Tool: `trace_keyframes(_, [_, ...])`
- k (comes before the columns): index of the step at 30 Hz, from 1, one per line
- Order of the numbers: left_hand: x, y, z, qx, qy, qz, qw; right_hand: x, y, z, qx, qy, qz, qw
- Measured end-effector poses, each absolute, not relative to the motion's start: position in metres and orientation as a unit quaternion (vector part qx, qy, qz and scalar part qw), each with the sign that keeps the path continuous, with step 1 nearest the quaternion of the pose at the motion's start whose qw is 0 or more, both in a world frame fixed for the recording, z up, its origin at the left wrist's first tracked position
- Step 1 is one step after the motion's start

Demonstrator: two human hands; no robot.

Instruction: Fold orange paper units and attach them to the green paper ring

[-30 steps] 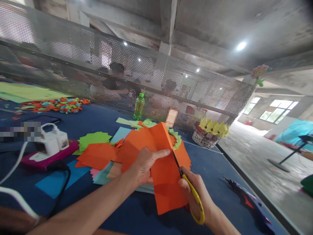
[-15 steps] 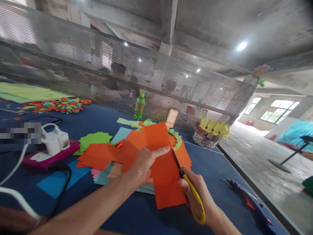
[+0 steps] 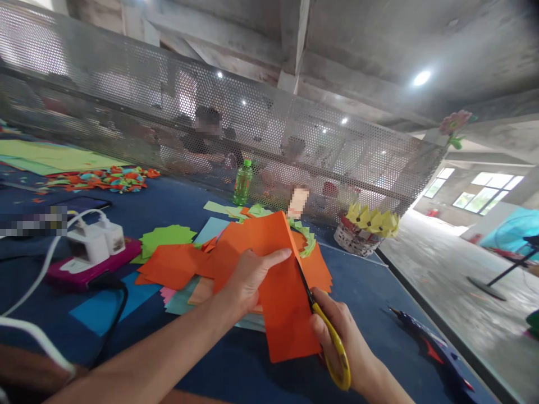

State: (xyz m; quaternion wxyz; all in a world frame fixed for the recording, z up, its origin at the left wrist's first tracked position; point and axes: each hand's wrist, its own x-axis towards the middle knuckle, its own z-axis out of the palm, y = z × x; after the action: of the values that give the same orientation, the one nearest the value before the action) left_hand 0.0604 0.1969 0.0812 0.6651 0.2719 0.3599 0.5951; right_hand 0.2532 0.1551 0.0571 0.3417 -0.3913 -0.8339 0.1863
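My left hand [image 3: 251, 276] is closed on a long sheet of orange paper [image 3: 288, 320], its thumb lying on top near the right edge. In my right hand [image 3: 339, 322] is a pair of scissors [image 3: 337, 350] with yellow handles, its dark blades along the paper's right edge. Only one blade shows clearly on top of the sheet. Under and behind the held sheet lie more orange paper pieces [image 3: 170, 266], a stack of pale blue-green paper [image 3: 183, 300] and light green cut strips [image 3: 309, 244].
A magenta power strip [image 3: 76, 275] with white chargers [image 3: 103, 241] and cables is at left, beside blue paper [image 3: 95, 314]. Behind stand a green bottle [image 3: 242, 185], a woven basket [image 3: 351, 238] and a perforated metal screen [image 3: 168, 123]. A dark blue tool [image 3: 433, 348] lies at right.
The view has shifted slightly, so the surroundings sit a little further right. Both hands keep their hold; the scissors and orange sheet have barely moved.
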Motion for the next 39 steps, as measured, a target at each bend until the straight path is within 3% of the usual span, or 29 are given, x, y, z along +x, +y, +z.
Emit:
trace_keyframes(7, [0.061,0.195,0.081,0.268,0.344,0.581,0.687,0.250,0.152,0.063,-0.393,-0.841,0.126,0.350])
trace_keyframes(34, [0.070,0.187,0.076,0.308,0.351,0.588,0.660,0.253,0.157,0.055,-0.404,-0.822,0.154,0.372])
trace_keyframes(39, [0.071,0.188,0.076,0.310,0.355,0.584,0.661,0.254,0.156,0.054,-0.401,-0.815,0.203,0.366])
